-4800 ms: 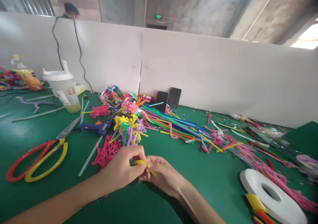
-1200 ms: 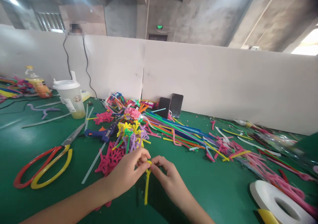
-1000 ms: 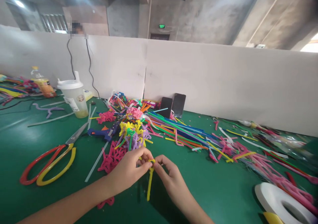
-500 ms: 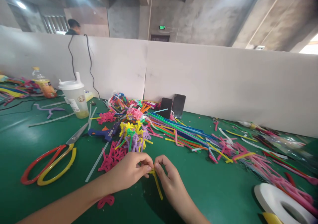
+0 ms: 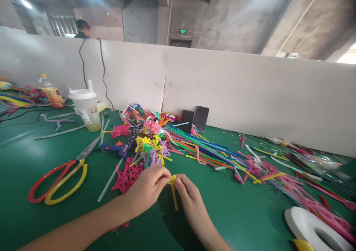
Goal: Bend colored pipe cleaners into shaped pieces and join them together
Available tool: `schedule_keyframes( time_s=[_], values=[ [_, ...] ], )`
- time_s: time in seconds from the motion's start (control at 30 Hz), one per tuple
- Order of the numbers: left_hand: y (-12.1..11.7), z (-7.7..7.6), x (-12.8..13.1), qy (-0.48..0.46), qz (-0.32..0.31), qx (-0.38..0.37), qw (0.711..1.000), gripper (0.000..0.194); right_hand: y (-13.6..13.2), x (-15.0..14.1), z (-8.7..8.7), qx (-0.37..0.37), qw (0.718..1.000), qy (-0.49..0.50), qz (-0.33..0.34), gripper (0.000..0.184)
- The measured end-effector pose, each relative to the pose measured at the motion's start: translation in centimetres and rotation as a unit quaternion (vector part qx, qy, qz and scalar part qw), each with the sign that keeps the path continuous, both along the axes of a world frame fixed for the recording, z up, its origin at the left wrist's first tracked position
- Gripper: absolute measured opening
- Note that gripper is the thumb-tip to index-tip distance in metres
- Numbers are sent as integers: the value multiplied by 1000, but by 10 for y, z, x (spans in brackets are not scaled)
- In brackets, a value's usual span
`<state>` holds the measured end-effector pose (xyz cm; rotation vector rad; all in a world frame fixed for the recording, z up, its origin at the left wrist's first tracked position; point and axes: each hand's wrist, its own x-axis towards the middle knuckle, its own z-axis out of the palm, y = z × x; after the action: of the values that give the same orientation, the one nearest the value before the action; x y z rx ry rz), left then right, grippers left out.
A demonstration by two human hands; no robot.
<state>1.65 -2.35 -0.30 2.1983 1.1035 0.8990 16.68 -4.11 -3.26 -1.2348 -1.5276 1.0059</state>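
Note:
My left hand (image 5: 146,189) and my right hand (image 5: 190,199) meet above the green table (image 5: 244,214), both pinching the top of a yellow pipe cleaner (image 5: 174,195). Its top is bent into a small loop between my fingertips and its free end hangs down toward the table. Just behind my hands lies a cluster of finished yellow, purple and green pipe-cleaner flowers (image 5: 148,150). Pink twisted shapes (image 5: 126,173) lie to the left of my left hand.
Large scissors (image 5: 59,176) with red and yellow handles lie at left, a blue glue gun (image 5: 116,147) beyond them. A lidded cup (image 5: 85,108), two phones (image 5: 194,119), strewn coloured pipe cleaners (image 5: 222,156) and a white tape roll (image 5: 319,230) surround the work. A white partition (image 5: 236,91) backs the table.
The hanging end of the yellow pipe cleaner has swung from slanting right to hanging nearly straight down. Both hands stayed pinched on its top, shifting slightly.

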Motion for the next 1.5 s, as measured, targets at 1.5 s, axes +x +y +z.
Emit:
schedule_keyframes(
  time_s=[1.5],
  values=[
    [61, -3, -31, 124, 179, 100, 971, 35, 3, 6, -3, 38, 997, -43, -45, 22]
  ],
)
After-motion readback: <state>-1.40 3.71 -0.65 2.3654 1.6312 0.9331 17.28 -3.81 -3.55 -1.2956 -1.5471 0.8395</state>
